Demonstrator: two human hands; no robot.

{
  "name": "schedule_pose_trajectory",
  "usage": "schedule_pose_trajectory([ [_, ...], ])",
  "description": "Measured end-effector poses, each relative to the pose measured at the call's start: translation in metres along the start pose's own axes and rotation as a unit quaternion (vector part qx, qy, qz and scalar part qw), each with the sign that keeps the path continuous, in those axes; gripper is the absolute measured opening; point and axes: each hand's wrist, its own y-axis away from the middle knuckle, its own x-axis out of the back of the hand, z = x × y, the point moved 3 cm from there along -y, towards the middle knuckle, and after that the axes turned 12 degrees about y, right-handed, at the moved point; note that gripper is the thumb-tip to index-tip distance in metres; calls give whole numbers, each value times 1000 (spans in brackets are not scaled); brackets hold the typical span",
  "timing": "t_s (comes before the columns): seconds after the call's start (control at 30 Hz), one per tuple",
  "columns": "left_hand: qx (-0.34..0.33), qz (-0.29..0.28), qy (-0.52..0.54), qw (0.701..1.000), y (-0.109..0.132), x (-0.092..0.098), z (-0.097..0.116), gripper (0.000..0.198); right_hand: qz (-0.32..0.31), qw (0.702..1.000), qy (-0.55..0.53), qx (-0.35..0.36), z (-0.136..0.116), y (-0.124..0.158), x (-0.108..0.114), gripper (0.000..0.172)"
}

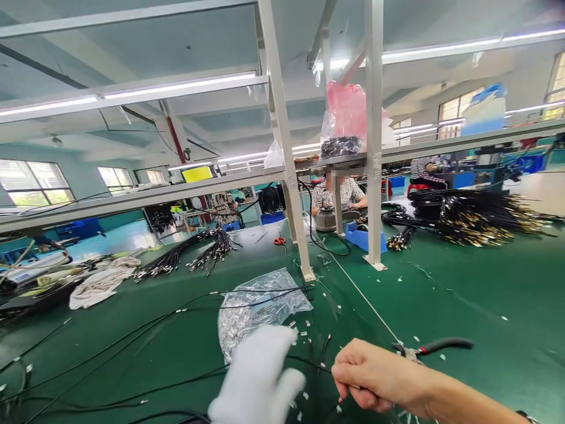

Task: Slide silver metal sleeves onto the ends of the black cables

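Note:
My left hand [260,377], in a white glove and blurred by motion, is over the green table with its thumb apart from the fingers. It is at the near edge of a clear plastic bag [260,300] of small clear pieces. My bare right hand [362,374] is closed, its fingers pinched around a thin black cable [309,362]. That cable runs left towards the gloved hand, which hides part of it. A copper-coloured tip shows below the right fingers. Pliers [445,346] with a black handle lie just behind my right wrist.
Long black cables [110,347] cross the table on the left. Bundles of black cables [477,218] lie at the far right. White shelf posts [375,147] rise from the tabletop. Orange-handled scissors [279,241] and a blue tape dispenser [364,237] stand farther back. A person [348,191] sits opposite.

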Motion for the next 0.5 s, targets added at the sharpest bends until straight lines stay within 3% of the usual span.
schedule_pose_trajectory([
  [0.03,-34,-38,9,999,0,-32,5,51,3,1000,7,-2,0,-1,0,29],
  [0.1,-38,-118,-45,991,0,-81,-1,26,12,1000,21,-12,1,-1,3,29],
  [0.13,-39,-135,-59,988,0,-94,-8,12,18,999,26,-17,2,0,6,29],
  [0.2,-32,-164,-100,981,-3,-105,-22,13,27,999,34,-26,9,1,14,29],
  [0.27,-30,-180,-128,975,-8,-99,-31,14,27,998,40,-31,21,2,24,26],
  [0.37,-2,-178,-175,968,-20,-73,-36,17,45,998,32,-38,45,6,42,24],
  [0.5,37,-124,-222,966,-28,-43,-33,23,109,994,-18,-12,62,9,65,44],
])
